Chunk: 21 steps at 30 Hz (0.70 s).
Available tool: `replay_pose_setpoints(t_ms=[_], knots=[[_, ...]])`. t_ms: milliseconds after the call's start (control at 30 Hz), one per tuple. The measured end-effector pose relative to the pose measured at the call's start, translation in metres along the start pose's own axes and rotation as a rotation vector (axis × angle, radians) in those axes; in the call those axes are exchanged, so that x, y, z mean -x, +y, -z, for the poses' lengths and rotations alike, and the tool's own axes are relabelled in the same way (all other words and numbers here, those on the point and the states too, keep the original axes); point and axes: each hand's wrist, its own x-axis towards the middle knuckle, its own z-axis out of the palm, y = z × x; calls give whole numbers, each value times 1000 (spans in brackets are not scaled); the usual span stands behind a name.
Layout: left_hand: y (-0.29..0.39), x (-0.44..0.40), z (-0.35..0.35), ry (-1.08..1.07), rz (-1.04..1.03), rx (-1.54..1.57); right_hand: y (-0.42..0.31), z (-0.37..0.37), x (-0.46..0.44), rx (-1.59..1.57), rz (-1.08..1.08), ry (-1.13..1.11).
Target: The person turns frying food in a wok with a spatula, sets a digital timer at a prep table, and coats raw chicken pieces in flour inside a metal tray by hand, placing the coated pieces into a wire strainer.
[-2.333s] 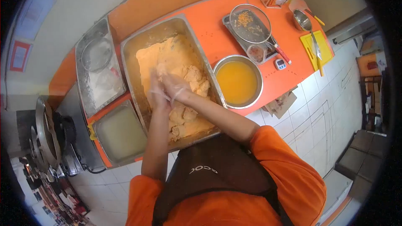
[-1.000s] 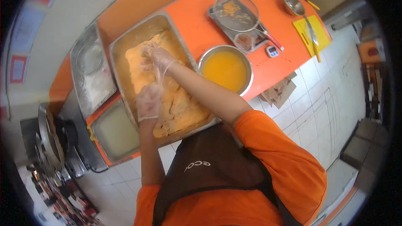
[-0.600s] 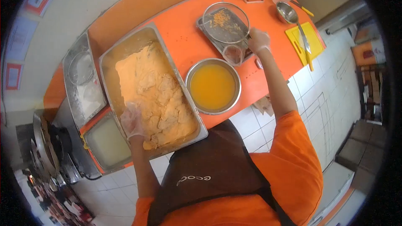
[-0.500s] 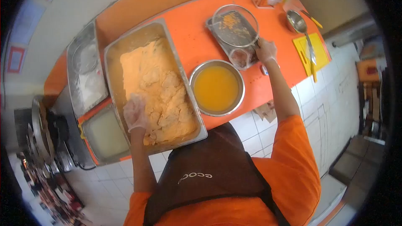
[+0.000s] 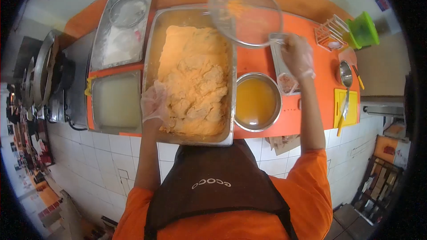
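My right hand (image 5: 298, 55), in a clear plastic glove, is closed around the handle of a round mesh strainer (image 5: 255, 26). Orange crumbs lie in the mesh. The strainer is raised over the far right corner of a large metal tray (image 5: 232, 124). Orange flour (image 5: 178, 58) and lumpy coated pieces (image 5: 198, 89) fill much of that tray. My gloved left hand (image 5: 155, 103) is at the tray's left side, near the rim, its fingers loosely extended and no object visible in them. Whether it touches the rim I cannot tell.
Right of the tray stands a bowl of yellow-orange liquid (image 5: 255, 102), with a smaller metal tray (image 5: 278, 60) behind it. Pans of pale liquid (image 5: 115, 100) and white flour (image 5: 120, 44) sit left. Farther right are a ladle (image 5: 345, 73), yellow board (image 5: 352, 106) and green container (image 5: 364, 29).
The strainer has been lifted off the smaller metal tray and carried left toward the large tray. My left hand has shifted slightly along the tray's left side. The camera view has turned.
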Motion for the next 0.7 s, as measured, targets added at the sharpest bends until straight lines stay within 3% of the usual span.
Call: replay_pose_setpoints(t_ms=[133, 167, 233, 333, 433, 567, 633, 700], knots=[[10, 0, 18, -17, 21, -234, -109, -40, -32, -173, 156, -115], [4, -1, 21, 8, -9, -143, -127, -53, -38, -200, 195, -158], [-5, 1, 24, 61, -74, 42, -147, -86, -43, -196, 261, -165], [22, 8, 36, 18, -39, -147, -159, -108, -35, -164, 241, -225], [6, -8, 43, -149, -59, -216, -159, -108, -26, -104, 285, -238], [20, -33, 37, -411, -355, -713, -188, -71, 5, -51, 330, -169], [11, -43, 28, -529, -472, -1075, -215, -37, 20, -107, 389, -685], [-1, -53, 15, -537, -541, -1016, -201, -89, 48, -172, 521, -822]])
